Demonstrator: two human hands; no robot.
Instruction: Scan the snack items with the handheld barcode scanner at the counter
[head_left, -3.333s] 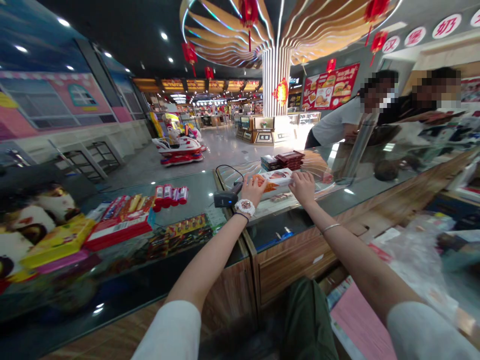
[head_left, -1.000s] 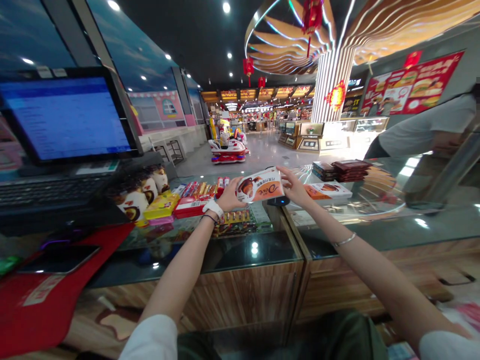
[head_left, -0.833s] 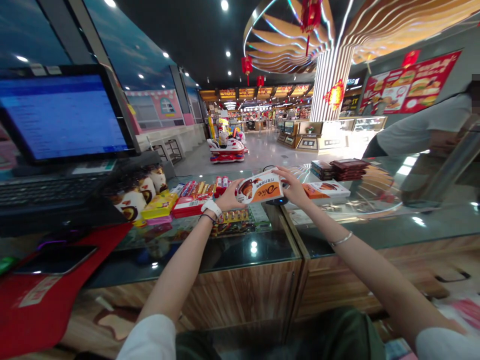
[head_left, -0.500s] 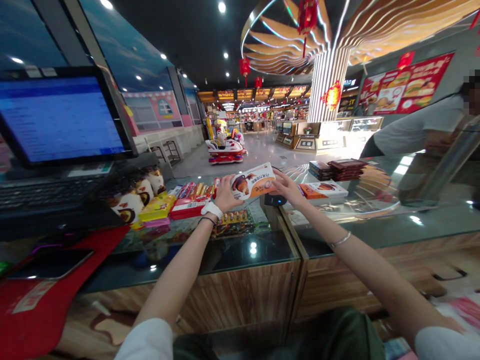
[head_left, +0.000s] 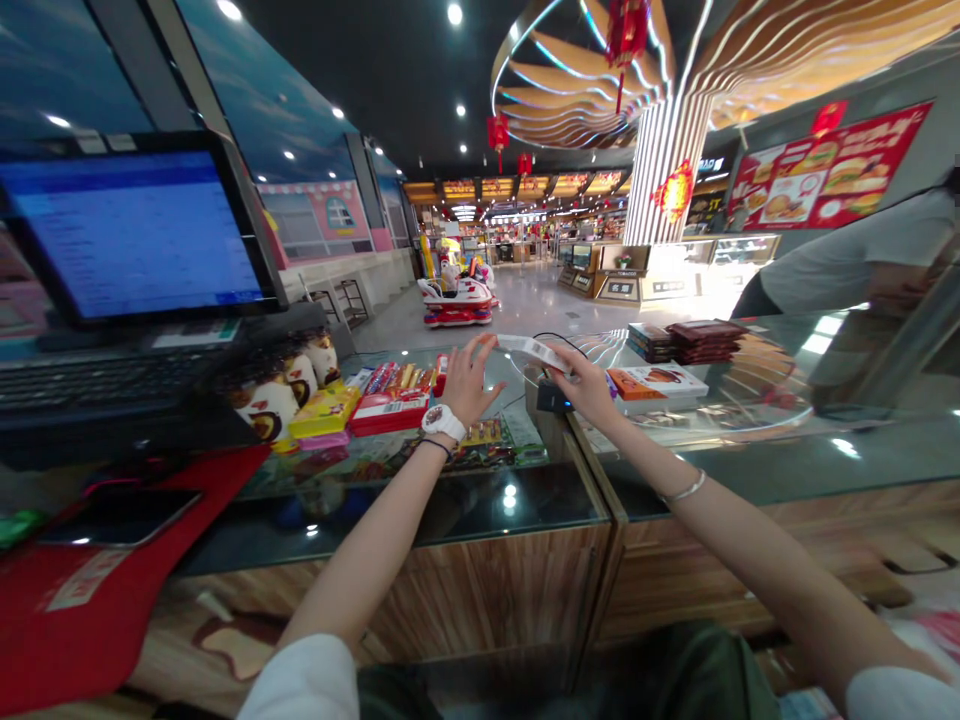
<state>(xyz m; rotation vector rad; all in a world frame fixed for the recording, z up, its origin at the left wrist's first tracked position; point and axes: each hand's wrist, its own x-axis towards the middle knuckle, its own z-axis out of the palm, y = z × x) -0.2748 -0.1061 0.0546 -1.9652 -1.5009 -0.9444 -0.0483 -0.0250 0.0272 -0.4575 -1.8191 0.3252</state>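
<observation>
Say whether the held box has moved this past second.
Yes: against the black scanner, the held box has risen in view, tilted with its narrow side toward the camera.

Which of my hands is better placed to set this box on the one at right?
Probably your right hand: it holds the raised box, and the other box lies nearer it than your left hand.

Held box (head_left: 531, 349): smooth card by the look. Surface (head_left: 472, 510): glossy glass top, wood-grain front panels (head_left: 487, 600). Scanner (head_left: 550, 398): black plastic. Watch (head_left: 442, 422): white, plastic-looking. Bangle (head_left: 686, 489): shiny metal. Sleeves (head_left: 307, 680): matt cloth. Phone (head_left: 124, 516): glossy face. Floor (head_left: 525, 305): polished, reflective.
</observation>
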